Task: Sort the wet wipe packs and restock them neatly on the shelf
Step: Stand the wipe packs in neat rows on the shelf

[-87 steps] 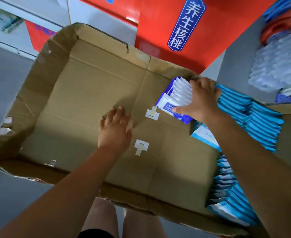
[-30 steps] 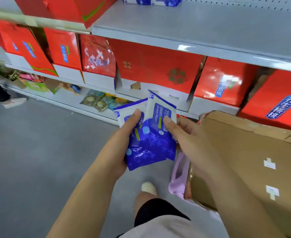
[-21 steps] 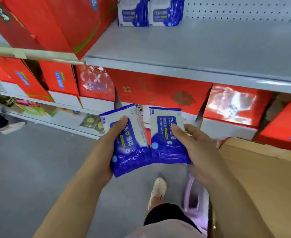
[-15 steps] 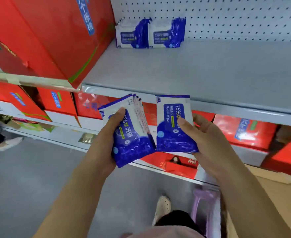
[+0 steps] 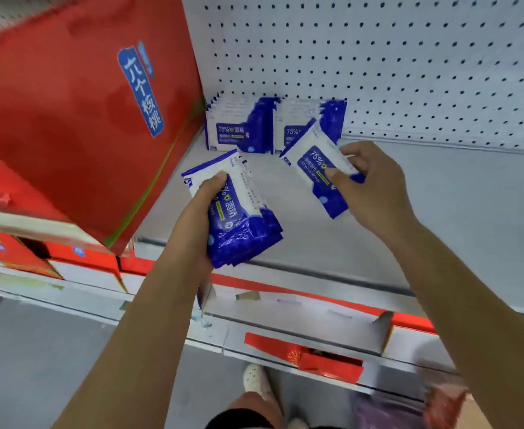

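Closest to the camera, down at the bottom, there's a pale shoe (image 5: 254, 377) on the grey floor (image 5: 38, 366), plus a lower shelf level with some red boxes (image 5: 332, 363) on it.

Moving up, both hands are out over the grey shelf (image 5: 424, 236). The left hand (image 5: 197, 221) has its grip clamped round a stack of wipe packs (image 5: 242, 224), with the thumb across the printed front and the fingers tucked behind. The stack is fanned a little. Its long axis runs away from the person, white end pointing to the back of the shelf and dark blue end pointing back toward the body, leaning slightly left at the top.

The right hand (image 5: 375, 190) is a bit further in, pinching a single pack (image 5: 316, 168), thumb on the label and fingers curled behind. This one points much the same way, white end toward the back and blue end toward the person, label facing up at the camera. Its far end overlaps the packs behind it, and I can't tell if it's actually touching them.

At the back, two rows of packs stand on edge side by side, a left row (image 5: 239, 131) and a right row (image 5: 332, 119). Their long axes run along the shelf and the labels face front. The left row sits just beside a big red box (image 5: 69, 119). Behind everything is a white pegboard (image 5: 409, 57).
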A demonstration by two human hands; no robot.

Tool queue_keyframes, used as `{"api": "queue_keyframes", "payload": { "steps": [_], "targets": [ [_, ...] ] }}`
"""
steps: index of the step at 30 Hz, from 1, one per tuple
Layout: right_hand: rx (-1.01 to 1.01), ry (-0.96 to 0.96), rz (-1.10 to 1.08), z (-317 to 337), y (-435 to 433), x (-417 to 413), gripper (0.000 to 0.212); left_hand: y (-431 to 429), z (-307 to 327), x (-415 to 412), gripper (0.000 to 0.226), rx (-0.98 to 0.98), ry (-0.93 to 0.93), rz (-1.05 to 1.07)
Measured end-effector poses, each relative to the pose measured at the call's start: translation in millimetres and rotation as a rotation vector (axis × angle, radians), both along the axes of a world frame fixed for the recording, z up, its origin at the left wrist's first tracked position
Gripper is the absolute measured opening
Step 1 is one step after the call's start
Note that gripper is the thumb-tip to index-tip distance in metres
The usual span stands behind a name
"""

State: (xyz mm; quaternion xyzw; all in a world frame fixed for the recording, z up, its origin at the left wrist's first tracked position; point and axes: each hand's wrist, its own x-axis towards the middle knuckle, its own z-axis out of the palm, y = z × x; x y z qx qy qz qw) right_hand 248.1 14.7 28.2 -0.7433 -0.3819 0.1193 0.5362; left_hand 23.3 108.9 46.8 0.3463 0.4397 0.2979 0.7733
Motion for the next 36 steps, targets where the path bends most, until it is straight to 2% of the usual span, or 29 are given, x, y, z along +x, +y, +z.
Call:
{"api": "queue_keyframes", "payload": {
  "steps": [4,9,16,19,22,24,26,28,31,34,36],
  "targets": [
    [-0.130,-0.266,0.007,-2.0,52.4,26.2,0.017,44.5,-4.9,14.2,0.044,-0.003,-0.011,-0.050],
    [-0.249,-0.528,0.067,-8.7,102.3,48.4,0.023,87.8,-16.9,26.4,0.032,0.012,-0.072,-0.055],
    [-0.257,-0.830,-0.066,-17.3,129.8,70.6,0.031,111.4,-40.1,29.2,0.043,-0.023,-0.117,0.000],
    [-0.235,-0.872,-0.116,-26.6,131.4,71.8,0.037,113.8,-45.6,28.3,0.056,0.002,-0.121,-0.004],
    [-0.184,-0.822,-0.195,-27.3,127.6,64.3,0.048,116.0,-50.6,27.0,0.069,0.022,-0.105,-0.010],
    [-0.090,-0.719,-0.213,-20.2,124.2,47.4,0.046,117.6,-50.8,27.5,0.072,0.018,-0.118,-0.016],
    [-0.014,-0.432,-0.158,-5.7,119.2,17.0,0.032,117.2,-47.5,29.7,0.069,0.044,-0.101,-0.013],
    [-0.102,-0.155,-0.003,7.2,114.7,-14.6,0.022,115.3,-45.7,31.4,0.068,0.083,-0.069,-0.005],
    [-0.207,0.096,0.220,13.8,110.7,-46.6,0.035,110.9,-41.6,33.3,0.076,0.132,-0.046,-0.009],
    [-0.304,0.045,0.267,13.9,112.4,-58.0,0.040,107.0,-37.4,36.0,0.084,0.192,0.020,-0.016],
    [-0.321,0.044,0.289,17.0,111.8,-57.8,0.035,107.5,-36.1,35.1,0.082,0.186,0.038,-0.005]
  ]
}}
